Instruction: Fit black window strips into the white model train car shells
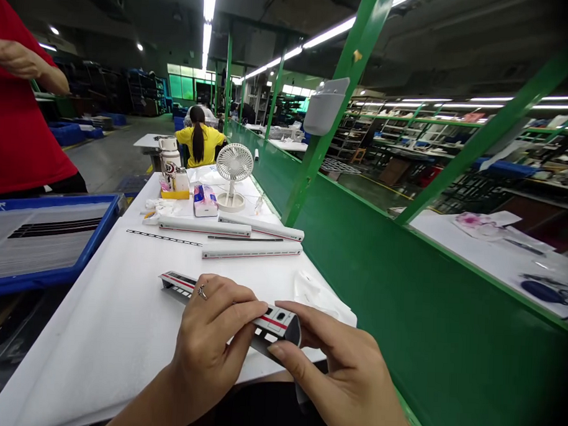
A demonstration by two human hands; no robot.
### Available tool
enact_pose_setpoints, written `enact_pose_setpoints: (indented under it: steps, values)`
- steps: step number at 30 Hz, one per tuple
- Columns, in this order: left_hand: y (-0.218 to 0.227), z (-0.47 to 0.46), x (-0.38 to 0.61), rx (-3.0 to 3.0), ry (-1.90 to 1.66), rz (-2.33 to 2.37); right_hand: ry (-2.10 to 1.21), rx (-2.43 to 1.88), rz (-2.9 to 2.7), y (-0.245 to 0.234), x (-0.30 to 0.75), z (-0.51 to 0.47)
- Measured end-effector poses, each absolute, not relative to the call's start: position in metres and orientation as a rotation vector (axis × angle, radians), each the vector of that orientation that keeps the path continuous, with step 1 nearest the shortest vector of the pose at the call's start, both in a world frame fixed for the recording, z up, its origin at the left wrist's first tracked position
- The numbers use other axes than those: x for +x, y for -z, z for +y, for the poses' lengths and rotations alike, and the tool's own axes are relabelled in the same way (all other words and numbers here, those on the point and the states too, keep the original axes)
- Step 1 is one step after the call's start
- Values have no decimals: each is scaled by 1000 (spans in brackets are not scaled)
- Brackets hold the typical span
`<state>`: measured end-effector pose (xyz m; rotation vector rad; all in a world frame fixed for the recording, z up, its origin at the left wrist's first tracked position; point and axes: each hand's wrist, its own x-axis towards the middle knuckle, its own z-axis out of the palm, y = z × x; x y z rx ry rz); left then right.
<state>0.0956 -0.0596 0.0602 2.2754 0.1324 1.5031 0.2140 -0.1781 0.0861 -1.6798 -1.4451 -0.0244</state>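
A model train car shell (276,322), white with a red stripe and dark window openings, is held at a slant above the near part of the table. My left hand (217,325) wraps over its middle, with a ring on one finger. At its near right end, my right hand (339,364) grips the shell between thumb and fingers. Farther back lie more white train car shells, one at the front (252,251) and another behind it (204,227). Beside them rest a black slotted strip (164,237) and a plain dark strip (244,238).
A small white fan (234,168), a tissue pack (205,201) and a jug (169,156) stand at the table's far end. A blue tray (89,250) is at the left, beside a person in red (24,123). A green partition (357,253) borders the right side.
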Motion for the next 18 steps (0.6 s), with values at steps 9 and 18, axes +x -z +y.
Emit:
enact_pose_setpoints:
  steps: [9,18]
  values:
    - [-57,-65,92,2291,-1494,176,-3,-1624,-1527,-85,210,-178]
    - [-60,-67,87,2290,-1476,257,-111,-1662,-1554,-89,207,-178]
